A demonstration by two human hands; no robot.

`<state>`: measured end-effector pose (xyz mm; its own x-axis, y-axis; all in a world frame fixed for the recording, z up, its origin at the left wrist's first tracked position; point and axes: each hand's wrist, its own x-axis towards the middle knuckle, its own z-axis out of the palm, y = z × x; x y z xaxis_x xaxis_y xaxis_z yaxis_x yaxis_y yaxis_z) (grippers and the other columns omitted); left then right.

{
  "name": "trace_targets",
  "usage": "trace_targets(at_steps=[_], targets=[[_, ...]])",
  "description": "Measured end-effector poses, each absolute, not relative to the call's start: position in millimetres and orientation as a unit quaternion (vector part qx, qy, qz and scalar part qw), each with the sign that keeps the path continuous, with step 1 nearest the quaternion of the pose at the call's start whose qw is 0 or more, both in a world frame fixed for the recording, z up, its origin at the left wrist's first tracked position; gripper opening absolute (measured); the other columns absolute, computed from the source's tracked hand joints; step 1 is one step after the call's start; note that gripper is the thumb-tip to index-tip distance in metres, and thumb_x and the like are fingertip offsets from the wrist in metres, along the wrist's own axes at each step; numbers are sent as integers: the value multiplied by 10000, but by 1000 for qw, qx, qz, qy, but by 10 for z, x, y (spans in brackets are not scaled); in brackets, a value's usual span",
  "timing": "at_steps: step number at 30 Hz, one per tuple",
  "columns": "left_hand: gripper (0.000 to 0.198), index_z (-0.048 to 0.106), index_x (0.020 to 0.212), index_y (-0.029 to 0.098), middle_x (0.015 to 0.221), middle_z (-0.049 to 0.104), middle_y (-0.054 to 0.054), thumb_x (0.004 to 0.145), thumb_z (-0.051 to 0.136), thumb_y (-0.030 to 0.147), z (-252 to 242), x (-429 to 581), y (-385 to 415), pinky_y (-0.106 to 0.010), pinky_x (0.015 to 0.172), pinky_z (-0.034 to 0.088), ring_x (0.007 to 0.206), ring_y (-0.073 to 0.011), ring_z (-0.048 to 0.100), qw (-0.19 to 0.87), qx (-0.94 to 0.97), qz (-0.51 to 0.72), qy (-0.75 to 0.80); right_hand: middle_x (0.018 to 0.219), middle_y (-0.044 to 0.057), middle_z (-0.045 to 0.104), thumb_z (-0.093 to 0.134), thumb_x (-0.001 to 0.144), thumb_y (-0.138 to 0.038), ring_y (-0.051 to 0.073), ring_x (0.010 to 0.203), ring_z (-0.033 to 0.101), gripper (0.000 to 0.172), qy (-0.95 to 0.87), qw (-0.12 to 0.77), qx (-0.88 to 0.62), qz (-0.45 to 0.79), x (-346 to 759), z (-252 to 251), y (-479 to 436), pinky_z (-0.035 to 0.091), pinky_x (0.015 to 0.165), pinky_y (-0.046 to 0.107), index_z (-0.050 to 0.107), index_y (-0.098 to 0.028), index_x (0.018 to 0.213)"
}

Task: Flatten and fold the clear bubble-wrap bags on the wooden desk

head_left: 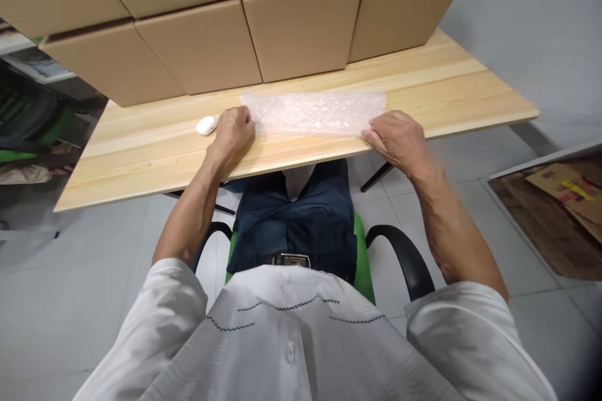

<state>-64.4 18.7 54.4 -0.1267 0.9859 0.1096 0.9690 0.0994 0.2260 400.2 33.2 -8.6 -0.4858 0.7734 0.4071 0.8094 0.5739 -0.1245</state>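
A clear sheet of bubble wrap [315, 113] lies flat on the light wooden table [470, 94], close to its near edge. My left hand [232, 131] rests on the sheet's left end with fingers curled down onto it. My right hand [397, 136] pinches the sheet's near right corner at the table edge. A small white rounded object [205, 125] lies on the table just left of my left hand, apart from it.
Several plain cardboard boxes [301, 31] are stacked along the back of the table. I sit on a green chair with black armrests [404, 257]. Flattened cardboard [564, 194] lies on the floor at the right. Clutter [28, 131] sits at the left.
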Motion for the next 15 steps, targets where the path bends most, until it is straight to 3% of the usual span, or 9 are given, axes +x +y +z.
trace_targets(at_steps=[3, 6, 10, 12, 15], targets=[[293, 806, 1342, 219, 1359, 897, -175, 1108, 631, 229, 556, -646, 92, -641, 1310, 633, 1477, -443, 808, 48, 643, 136, 752, 1180, 226, 866, 539, 1255, -425, 415, 1209, 751, 377, -840, 192, -501, -79, 3889, -112, 320, 607, 1093, 557, 811, -210, 1107], [524, 683, 1670, 288, 1616, 832, -144, 1172, 659, 450, 607, -632, -10, -724, 1383, 577, 1698, -485, 661, 39, 640, 175, 747, 1270, 259, 852, 594, 1243, -405, 431, 1243, 740, 315, -830, 181, -522, -81, 3799, -143, 285, 599, 1071, 544, 798, -180, 1161], [898, 429, 1959, 318, 2017, 528, -141, 1188, 608, 743, 732, -379, -124, -747, 1588, 329, 1958, -528, 294, -28, 686, 180, 705, 1293, 256, 844, 583, 1242, -435, 438, 1280, 726, 344, -831, 185, -520, -73, 3773, -140, 268, 605, 1068, 546, 810, -178, 1215], [967, 322, 2027, 300, 2108, 388, -140, 1201, 588, 728, 740, -122, -108, -721, 1648, 165, 2005, -500, 196, -34, 737, 159, 656, 1275, 259, 846, 563, 1234, -444, 446, 1275, 723, 373, -833, 187, -516, -74, 3773, -123, 275, 615, 1053, 558, 821, -174, 1216], [944, 238, 2069, 327, 2158, 279, -96, 1245, 506, 700, 616, 297, 45, -696, 1657, 48, 2035, -444, 130, 3, 812, 112, 573, 1272, 272, 853, 550, 1217, -429, 455, 1265, 728, 385, -833, 184, -517, -77, 3757, -94, 279, 625, 1039, 571, 834, -168, 1213]])
